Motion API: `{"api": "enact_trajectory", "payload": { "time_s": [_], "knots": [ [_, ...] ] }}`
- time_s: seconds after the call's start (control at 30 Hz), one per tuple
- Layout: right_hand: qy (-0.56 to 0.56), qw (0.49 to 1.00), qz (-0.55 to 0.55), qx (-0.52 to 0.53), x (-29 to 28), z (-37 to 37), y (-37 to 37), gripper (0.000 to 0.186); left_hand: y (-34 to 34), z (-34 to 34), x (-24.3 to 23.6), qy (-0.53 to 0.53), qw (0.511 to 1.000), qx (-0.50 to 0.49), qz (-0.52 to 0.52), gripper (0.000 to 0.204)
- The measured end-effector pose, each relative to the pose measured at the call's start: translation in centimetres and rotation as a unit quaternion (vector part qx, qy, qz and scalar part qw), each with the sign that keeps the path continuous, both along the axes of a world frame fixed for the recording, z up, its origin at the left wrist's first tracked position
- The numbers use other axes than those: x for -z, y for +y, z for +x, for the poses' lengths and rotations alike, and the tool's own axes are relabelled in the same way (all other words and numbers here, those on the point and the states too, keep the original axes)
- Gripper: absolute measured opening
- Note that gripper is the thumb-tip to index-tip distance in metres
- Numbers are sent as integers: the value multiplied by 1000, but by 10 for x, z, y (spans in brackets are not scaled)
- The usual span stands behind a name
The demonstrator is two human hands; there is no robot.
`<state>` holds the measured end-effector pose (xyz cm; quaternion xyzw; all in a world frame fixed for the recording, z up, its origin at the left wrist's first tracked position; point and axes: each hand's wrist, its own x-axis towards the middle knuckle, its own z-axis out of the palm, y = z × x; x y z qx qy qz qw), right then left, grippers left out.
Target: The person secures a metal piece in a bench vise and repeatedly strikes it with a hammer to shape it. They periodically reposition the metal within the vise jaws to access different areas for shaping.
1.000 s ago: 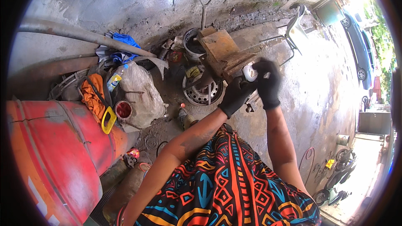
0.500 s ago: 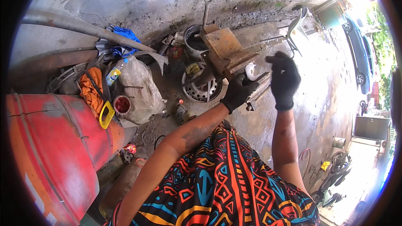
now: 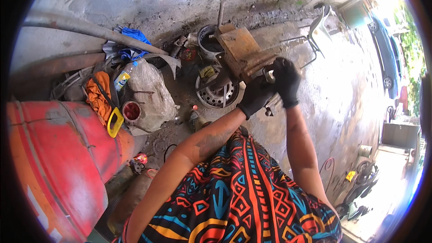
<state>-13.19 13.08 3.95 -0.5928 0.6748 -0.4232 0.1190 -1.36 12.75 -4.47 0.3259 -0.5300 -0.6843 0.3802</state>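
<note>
Both my hands wear black gloves and meet at the near right end of a rusty metal vise-like block (image 3: 241, 47). My left hand (image 3: 257, 93) is closed around a small white curved piece (image 3: 270, 76), most of which the gloves hide. Against its other side, my right hand (image 3: 287, 82) has its fingers curled over the top of the piece. Below my left hand, the end of a metal bar (image 3: 269, 111) sticks out from the block. What else lies between the fingers cannot be made out.
A wheel rim (image 3: 211, 94) and a bucket (image 3: 208, 45) stand by the block, with a shovel handle (image 3: 221, 4) behind. Left are a red drum (image 3: 58, 157), a yellow-handled saw (image 3: 115, 122) and a filled sack (image 3: 153, 92). A chair (image 3: 320, 29) stands far right.
My right hand has moved left and down from beside the block onto the white curved piece, its fingers curling over it. My left hand has stayed almost in place.
</note>
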Motion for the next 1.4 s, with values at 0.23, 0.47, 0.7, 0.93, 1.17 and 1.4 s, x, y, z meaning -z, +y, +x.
{"api": "enact_trajectory", "payload": {
  "time_s": [0.23,0.47,0.7,0.93,1.17,1.4],
  "knots": [
    [89,984,-59,139,-54,17,-4,20,-8,11,-2,31,999,-18,11,27],
    [142,989,-46,-5,-31,-16,-3,22,-4,4,3,35,998,-1,50,25],
    [182,967,-177,36,10,-23,10,10,1,-5,5,40,999,3,24,30],
    [40,997,-43,55,-30,-2,10,2,-5,10,-9,-16,1000,1,4,31],
    [176,968,-167,69,-48,12,8,6,-5,9,-5,10,1000,0,10,29],
    [117,987,-105,33,3,-22,-4,13,-7,6,-6,19,1000,1,-8,26]
  ]
}}
